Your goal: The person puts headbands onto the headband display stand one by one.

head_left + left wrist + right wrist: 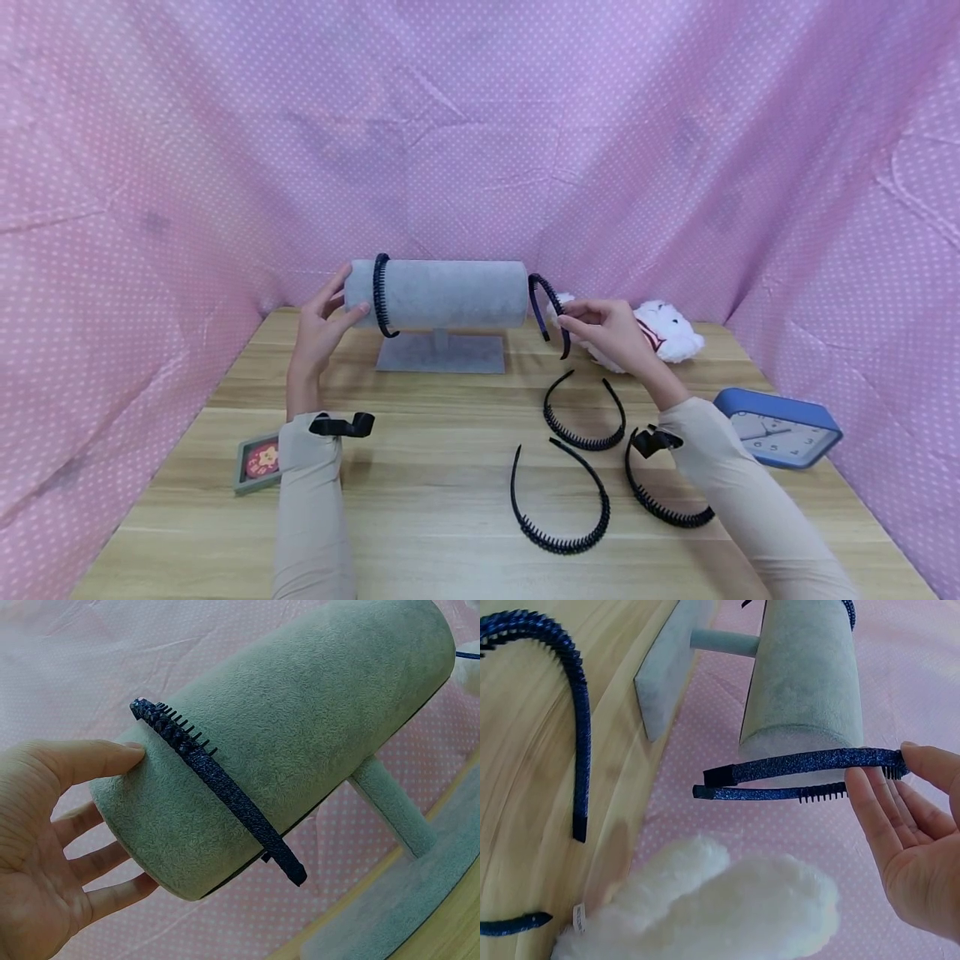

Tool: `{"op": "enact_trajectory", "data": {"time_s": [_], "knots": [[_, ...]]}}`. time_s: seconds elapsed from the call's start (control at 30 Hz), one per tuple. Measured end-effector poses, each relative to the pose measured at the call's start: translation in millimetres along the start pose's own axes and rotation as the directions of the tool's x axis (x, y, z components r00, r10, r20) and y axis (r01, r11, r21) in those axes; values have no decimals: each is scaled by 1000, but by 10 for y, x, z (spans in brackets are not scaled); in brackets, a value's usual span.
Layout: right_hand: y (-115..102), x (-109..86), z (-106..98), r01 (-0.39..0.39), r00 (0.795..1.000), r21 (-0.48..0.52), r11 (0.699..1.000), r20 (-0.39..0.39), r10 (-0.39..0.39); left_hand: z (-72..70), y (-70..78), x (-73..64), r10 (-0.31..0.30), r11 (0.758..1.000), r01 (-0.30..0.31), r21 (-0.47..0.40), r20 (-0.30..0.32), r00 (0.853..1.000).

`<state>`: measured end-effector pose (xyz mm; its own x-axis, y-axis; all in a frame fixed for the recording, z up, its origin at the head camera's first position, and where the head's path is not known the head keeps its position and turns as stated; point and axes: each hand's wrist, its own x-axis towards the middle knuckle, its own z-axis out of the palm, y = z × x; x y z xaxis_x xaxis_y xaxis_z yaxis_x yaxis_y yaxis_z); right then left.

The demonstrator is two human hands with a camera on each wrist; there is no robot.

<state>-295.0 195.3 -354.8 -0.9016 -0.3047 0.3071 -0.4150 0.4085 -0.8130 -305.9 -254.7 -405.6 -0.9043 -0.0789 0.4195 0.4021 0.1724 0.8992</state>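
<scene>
A grey plush headband stand [442, 292] has a horizontal roll on a short post and flat base. My left hand [315, 333] holds the roll's left end, its thumb on the near side and its other fingers around the end. Close to that thumb, a dark blue glittery headband [232, 796] with comb teeth sits over the roll. My right hand [611, 329] pinches another dark blue toothed headband [795, 762] between thumb and fingers. It is raised beside the roll's right end, its two tips pointing down in the head view.
Three more headbands lie on the wooden table, one at the front [564, 546], one behind it [585, 442], one partly under my right forearm [667, 515]. A white plush toy [675, 333] and blue clock [780, 429] stand right. A small framed picture [258, 461] lies left. Pink dotted cloth [480, 125] surrounds the table.
</scene>
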Motion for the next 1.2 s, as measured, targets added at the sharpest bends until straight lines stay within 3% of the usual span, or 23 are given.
{"op": "enact_trajectory", "data": {"time_s": [0.1,0.33,0.43,0.63,0.8,1.03,1.1,1.2], "knots": [[-4,40,26,21,1000,15,1000,-8,-21,11,34,-14,-1,1000,1,-6,2,1000],[5,144,111,33,999,35,999,-44,-32,50,277,-105,-1,1000,1,-7,15,1000],[-12,185,164,29,998,42,999,-61,-26,53,295,-114,-3,1000,3,-11,18,1000],[-25,276,254,18,995,26,1000,-95,-16,30,144,-61,-17,1000,17,-16,14,1000],[-25,351,308,52,993,-5,999,-110,-53,12,15,-6,-16,1000,16,-9,9,1000],[29,435,371,88,989,-49,995,-112,-93,32,171,-59,-16,1000,16,-26,12,1000],[27,458,385,89,988,-76,993,-116,-98,26,161,-51,-14,1000,14,-26,10,1000],[15,484,404,99,986,-110,989,-121,-112,1,29,-3,-8,1000,8,-16,2,1000]]}}
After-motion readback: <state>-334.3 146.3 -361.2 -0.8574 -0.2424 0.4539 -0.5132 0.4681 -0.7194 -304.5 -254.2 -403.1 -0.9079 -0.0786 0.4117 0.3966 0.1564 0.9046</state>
